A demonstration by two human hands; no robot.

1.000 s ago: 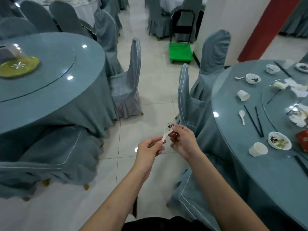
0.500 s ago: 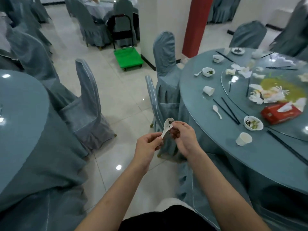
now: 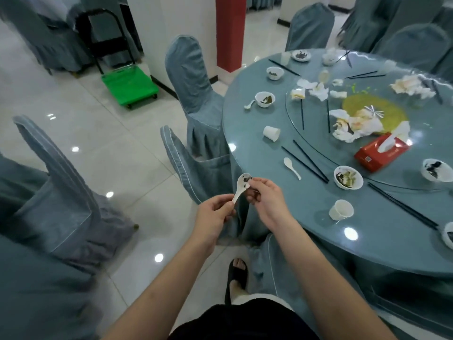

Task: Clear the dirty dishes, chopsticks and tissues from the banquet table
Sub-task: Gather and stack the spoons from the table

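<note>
The person is standing beside a round banquet tabletop (image 3: 282,231), holding a white soup spoon (image 3: 241,186) up in front of the body, off the tabletop and over the gap beside a covered chair (image 3: 196,173). The left hand (image 3: 215,214) is pinching the lower end of the spoon's handle between curled fingers, while the right hand (image 3: 266,196) is gripping the spoon near its bowl, fingertips curled at the rim; dark food scraps are sitting in the bowl of the spoon. On the tabletop, a second white spoon (image 3: 291,167) is lying just beside a pair of dark chopsticks (image 3: 307,161), and a small bowl with food remains (image 3: 348,177) is sitting near their far ends. A white paper cup (image 3: 340,210) is lying tipped on its side near the tabletop's edge, and another tipped cup (image 3: 271,133) is lying farther along. A red tissue box (image 3: 381,155) is resting on the glass turntable (image 3: 318,148), with crumpled tissues (image 3: 353,126) heaped just behind it. A green trolley (image 3: 130,85) is standing on the tiled floor (image 3: 122,148), well apart from the tabletop.
</note>
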